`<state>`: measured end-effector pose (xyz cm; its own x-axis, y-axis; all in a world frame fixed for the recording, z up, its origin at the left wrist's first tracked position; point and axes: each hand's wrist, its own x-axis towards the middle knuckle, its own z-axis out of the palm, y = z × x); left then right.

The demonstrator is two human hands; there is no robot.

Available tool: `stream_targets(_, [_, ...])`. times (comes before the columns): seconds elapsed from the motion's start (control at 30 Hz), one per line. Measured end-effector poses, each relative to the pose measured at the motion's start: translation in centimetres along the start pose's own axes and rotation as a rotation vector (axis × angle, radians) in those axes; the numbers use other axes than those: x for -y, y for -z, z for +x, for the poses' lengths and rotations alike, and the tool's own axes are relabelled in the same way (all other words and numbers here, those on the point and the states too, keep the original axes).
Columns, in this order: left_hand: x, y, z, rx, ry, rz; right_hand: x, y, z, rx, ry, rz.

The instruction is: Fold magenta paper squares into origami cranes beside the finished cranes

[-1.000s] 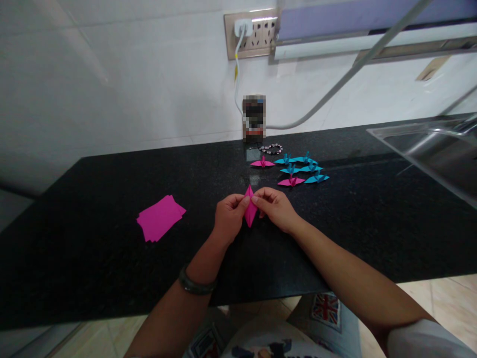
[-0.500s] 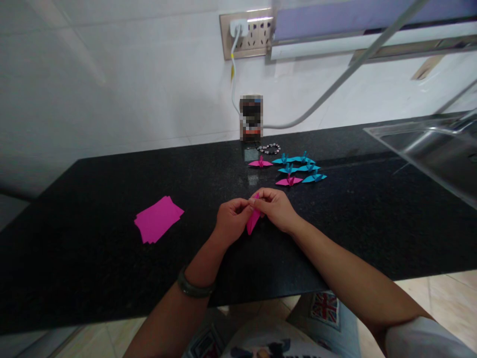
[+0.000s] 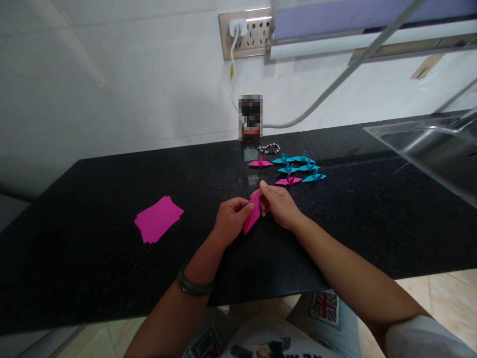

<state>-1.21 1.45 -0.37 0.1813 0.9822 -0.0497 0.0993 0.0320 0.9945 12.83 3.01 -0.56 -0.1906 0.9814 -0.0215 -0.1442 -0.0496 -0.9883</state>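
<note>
A folded piece of pink origami paper (image 3: 253, 219) stands tilted above the counter between my hands. My left hand (image 3: 231, 221) pinches its left side, thumb on the near face. At its right edge is my right hand (image 3: 280, 205), thumb raised off the paper and fingers curled behind; some fingertips are hidden by the paper. Beyond my hands lie a pink paper crane (image 3: 289, 181), a second pink crane (image 3: 260, 163) and several blue paper cranes (image 3: 287, 169). To the left rests a stack of pink paper sheets (image 3: 158, 220).
A phone-like device (image 3: 251, 118), its screen blurred out, leans on the wall with a white cable (image 3: 233, 74) running to a socket. A beaded bracelet (image 3: 270, 148) lies before it. The sink (image 3: 428, 144) is at the right of the black counter (image 3: 93, 278).
My right thumb has lifted off the pink paper and my right hand has opened a little. More of the paper's face now shows. My left hand keeps its pinch.
</note>
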Motion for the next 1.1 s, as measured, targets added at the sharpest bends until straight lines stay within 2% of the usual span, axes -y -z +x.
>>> stream_targets(0.13, [0.3,-0.1,0.1,0.014,0.014,-0.095,0.0,0.1,-0.1,0.023,0.048,-0.123])
stream_targets(0.5, [0.3,-0.1,0.5,-0.013,0.043,-0.247,-0.2,0.4,0.3,-0.300,0.148,-0.118])
stream_targets(0.77, [0.1,-0.3,0.4,-0.025,0.029,-0.306,-0.6,1.0,0.9,-0.355,0.174,-0.060])
stream_targets(0.83, [0.2,-0.2,0.5,-0.091,0.056,-0.297,-0.4,1.3,0.9,-0.406,0.233,-0.113])
stream_targets(0.93, [0.2,-0.1,0.6,-0.166,0.174,-0.271,0.0,1.5,0.6,-0.503,0.419,-0.298])
stream_targets(1.0, [0.1,0.1,0.5,-0.088,0.249,-0.323,0.2,1.2,0.1,-0.439,0.572,-0.478])
stream_targets(1.1, [-0.1,0.2,0.4,0.009,0.244,-0.484,0.1,0.4,-0.8,-0.094,0.689,-0.698])
